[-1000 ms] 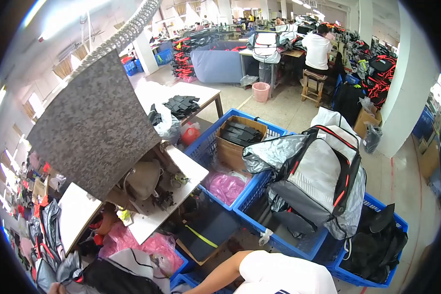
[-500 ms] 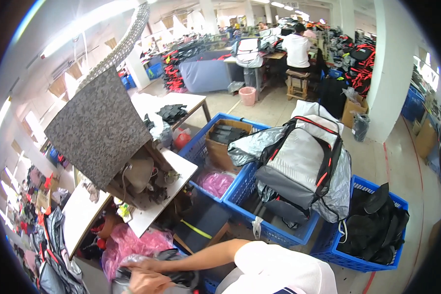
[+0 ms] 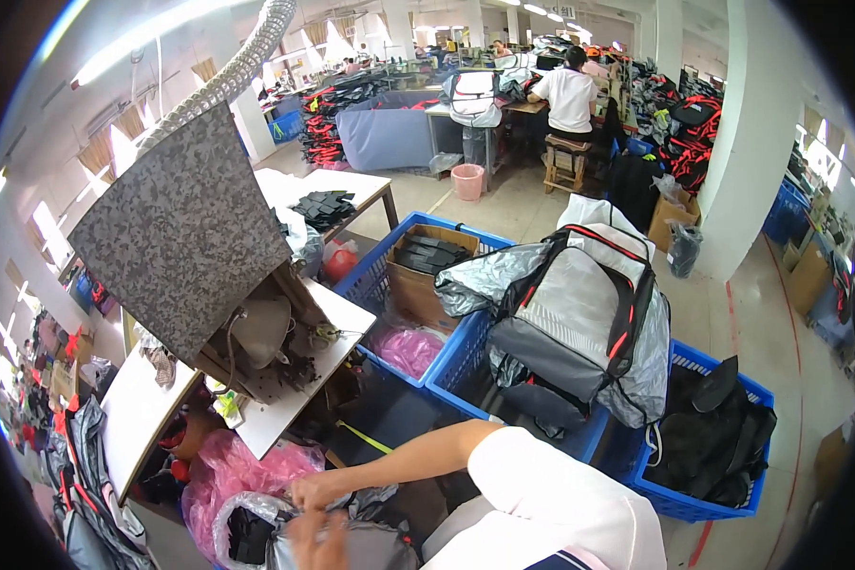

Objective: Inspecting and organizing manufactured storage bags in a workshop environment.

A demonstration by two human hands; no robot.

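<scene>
A bag-making workshop, plainly, on a big factory floor. Blue plastic crates (image 3: 465, 356) in the middle, heaped with grey-and-red backpacks (image 3: 579, 323) and black cut pieces. Stacks of finished red-and-black bags (image 3: 337, 128) piled at the far wall. A seated worker (image 3: 570, 95) at a far desk (image 3: 503, 106), back turned. Near left, a white desk (image 3: 294, 404) under a grey speckled hood (image 3: 180, 237) fed by a ribbed duct (image 3: 228, 76). Strip lights overhead, bare concrete floor (image 3: 513, 209).
</scene>
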